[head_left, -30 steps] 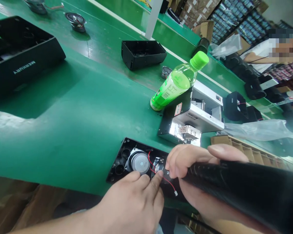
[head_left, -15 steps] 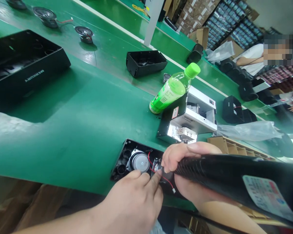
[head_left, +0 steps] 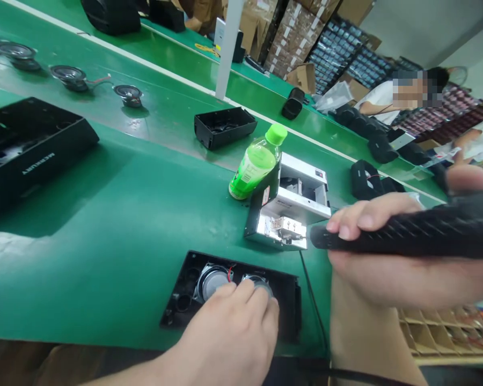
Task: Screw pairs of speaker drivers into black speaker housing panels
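Black speaker housing (head_left: 285,288) under left hand (head_left: 225,338), screwdriver (head_left: 406,233) in right hand (head_left: 370,273)

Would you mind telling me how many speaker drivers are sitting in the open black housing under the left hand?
2. One speaker driver sits in the open black housing, the other just right of it, partly under the left hand.
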The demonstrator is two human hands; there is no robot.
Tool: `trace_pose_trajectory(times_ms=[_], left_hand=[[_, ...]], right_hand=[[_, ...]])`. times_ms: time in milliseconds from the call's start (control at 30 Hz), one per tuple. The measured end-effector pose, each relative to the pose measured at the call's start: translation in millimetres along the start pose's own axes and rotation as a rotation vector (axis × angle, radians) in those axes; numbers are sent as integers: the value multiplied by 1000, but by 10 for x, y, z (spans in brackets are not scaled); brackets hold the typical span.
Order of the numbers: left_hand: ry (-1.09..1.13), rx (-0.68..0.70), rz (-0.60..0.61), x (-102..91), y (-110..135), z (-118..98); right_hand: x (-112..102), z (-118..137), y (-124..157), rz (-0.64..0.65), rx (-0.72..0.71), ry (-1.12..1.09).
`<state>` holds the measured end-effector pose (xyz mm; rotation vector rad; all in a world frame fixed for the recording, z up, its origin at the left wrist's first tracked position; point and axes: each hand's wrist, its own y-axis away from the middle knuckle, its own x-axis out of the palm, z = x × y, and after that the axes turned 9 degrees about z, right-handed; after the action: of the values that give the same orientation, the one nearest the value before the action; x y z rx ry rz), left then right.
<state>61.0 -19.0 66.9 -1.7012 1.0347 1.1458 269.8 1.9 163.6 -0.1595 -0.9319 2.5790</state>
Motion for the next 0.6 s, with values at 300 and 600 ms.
trace_pose_trajectory(times_ms=[300, 600], left_hand=[[169, 40, 105, -26, -111, 141], [230, -139, -89, -274, 395, 557]], right_hand=[[156, -336, -15, -69, 16, 7], [29, -247, 160, -49, 117, -95]])
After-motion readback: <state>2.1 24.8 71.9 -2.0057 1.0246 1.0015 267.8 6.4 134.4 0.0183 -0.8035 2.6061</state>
